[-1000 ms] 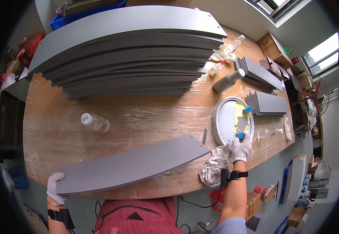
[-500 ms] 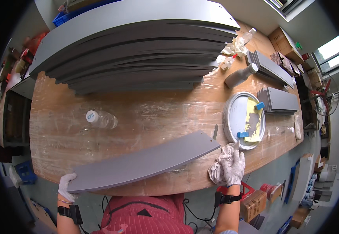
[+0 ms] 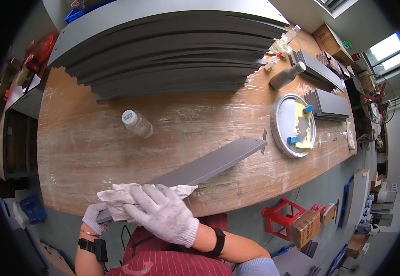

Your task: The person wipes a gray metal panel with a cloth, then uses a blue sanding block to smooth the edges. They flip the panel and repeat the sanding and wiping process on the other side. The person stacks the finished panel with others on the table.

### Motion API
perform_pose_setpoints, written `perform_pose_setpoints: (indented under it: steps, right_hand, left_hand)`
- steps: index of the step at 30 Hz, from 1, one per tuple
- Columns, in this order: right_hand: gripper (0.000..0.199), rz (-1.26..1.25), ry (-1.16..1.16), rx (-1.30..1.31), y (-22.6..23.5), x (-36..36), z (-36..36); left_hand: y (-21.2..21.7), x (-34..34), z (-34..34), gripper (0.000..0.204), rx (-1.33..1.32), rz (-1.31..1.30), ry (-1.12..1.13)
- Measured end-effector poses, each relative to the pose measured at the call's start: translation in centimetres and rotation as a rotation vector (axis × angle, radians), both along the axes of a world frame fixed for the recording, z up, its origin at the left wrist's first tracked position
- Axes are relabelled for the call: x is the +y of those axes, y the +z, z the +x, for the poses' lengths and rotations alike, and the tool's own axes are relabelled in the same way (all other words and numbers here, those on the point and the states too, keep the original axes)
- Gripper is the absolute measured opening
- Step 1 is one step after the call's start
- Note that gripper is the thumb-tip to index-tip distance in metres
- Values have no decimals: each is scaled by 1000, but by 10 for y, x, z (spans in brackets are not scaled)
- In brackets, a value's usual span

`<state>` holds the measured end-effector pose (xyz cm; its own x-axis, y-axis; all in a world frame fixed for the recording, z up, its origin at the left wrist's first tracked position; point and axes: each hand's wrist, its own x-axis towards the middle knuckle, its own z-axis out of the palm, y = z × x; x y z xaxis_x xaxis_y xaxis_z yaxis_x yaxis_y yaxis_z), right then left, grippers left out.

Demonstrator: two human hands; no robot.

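Observation:
A long grey panel [image 3: 213, 161] lies slantwise near the table's front edge, tilted so that a narrow side shows. My left hand [image 3: 95, 217], in a white knitted glove, grips the panel's near left end. Across that end my gloved right hand [image 3: 165, 214] presses a white cloth [image 3: 112, 198], which hides part of the panel. The right fingers lie bent over the cloth. At the panel's far right end, a thin dark metal strip [image 3: 264, 134] stands out beside it.
A large stack of grey panels [image 3: 163, 55] fills the table's back. A clear bottle [image 3: 140, 126] stands left of centre. To the right are a round lid [image 3: 282, 124] with blue blocks, a grey bottle [image 3: 286, 78] and smaller panel stacks [image 3: 328, 105]. A red stool [image 3: 278, 216] is on the floor.
My right hand has moved left with the cloth, from beside the lid to the panel's left end. The panel has tilted to show its narrow side; my left hand still grips it.

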<state>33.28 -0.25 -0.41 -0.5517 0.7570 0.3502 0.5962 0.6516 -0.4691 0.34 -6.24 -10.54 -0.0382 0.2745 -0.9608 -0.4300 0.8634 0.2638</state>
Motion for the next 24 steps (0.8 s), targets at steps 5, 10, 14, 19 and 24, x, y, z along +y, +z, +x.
perform_pose_setpoints:
  steps: [5, 10, 14, 19, 24]
  right_hand:
    - [28, -18, 15, -163, -51, -9, 8]
    - [19, 55, -87, -241, -52, 35, 147]
    - [30, 15, -252, -258, -42, 63, 252]
    - [39, -180, -314, -170, -42, 84, 283]
    - [30, -322, -373, -276, -33, 106, 274]
  left_hand:
    - [1, -1, 0, 17, 22, -25, -10]
    - [15, -5, 24, 22, 94, 9, 82]
    - [12, -4, 32, 25, 141, 29, 132]
    - [-8, -1, 33, 28, 131, 111, 135]
    - [-1, 0, 42, 47, 48, 403, 459]
